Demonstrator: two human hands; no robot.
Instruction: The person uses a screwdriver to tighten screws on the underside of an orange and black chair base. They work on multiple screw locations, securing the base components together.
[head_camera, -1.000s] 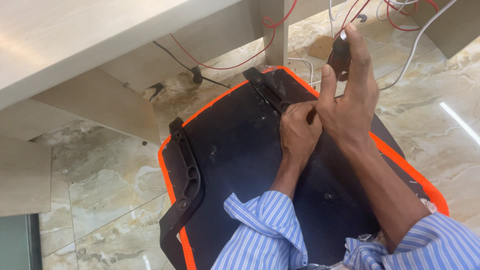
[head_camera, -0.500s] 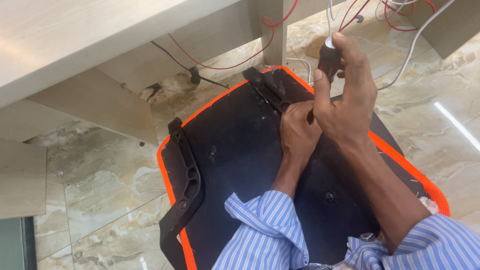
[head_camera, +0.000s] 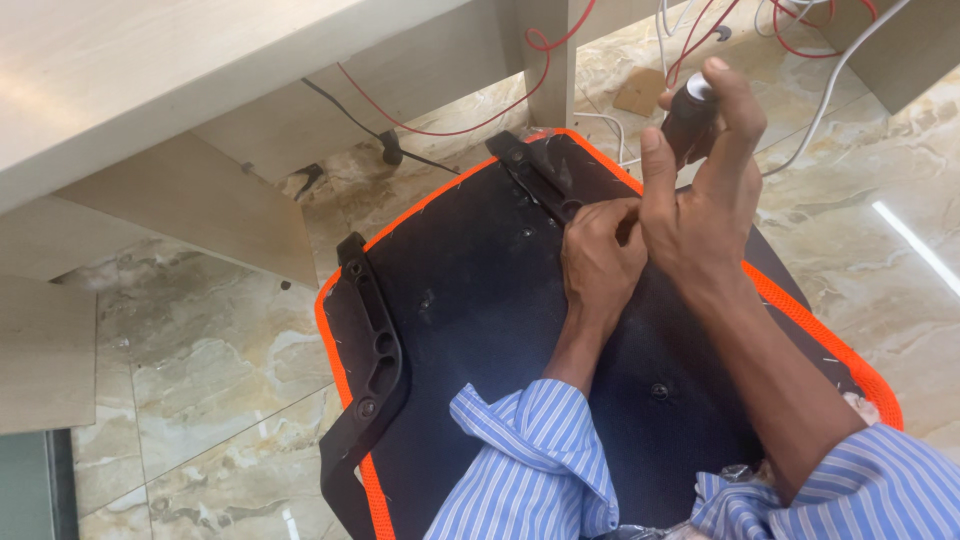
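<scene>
A black seat panel (head_camera: 480, 330) with an orange mesh edge lies upside down across my lap. My left hand (head_camera: 598, 258) is pinched shut on something small against the panel beside the far black armrest bracket (head_camera: 540, 178); what it pinches is hidden by the fingers. My right hand (head_camera: 700, 190) is wrapped around the dark handle of a screwdriver (head_camera: 688, 118), held upright just above my left hand; its tip is hidden behind the fingers. A second black bracket (head_camera: 372, 345) is fixed along the panel's left edge.
A pale wooden desk (head_camera: 150, 90) with a slanted support stands at the upper left. Red, white and black cables (head_camera: 450, 125) trail over the marble floor (head_camera: 200, 380) beyond the panel. A small cardboard scrap (head_camera: 640, 92) lies near a desk leg.
My right hand has turned on the screwdriver handle, fingers shifting up around its top. My left hand stays pinched at the same spot by the bracket.
</scene>
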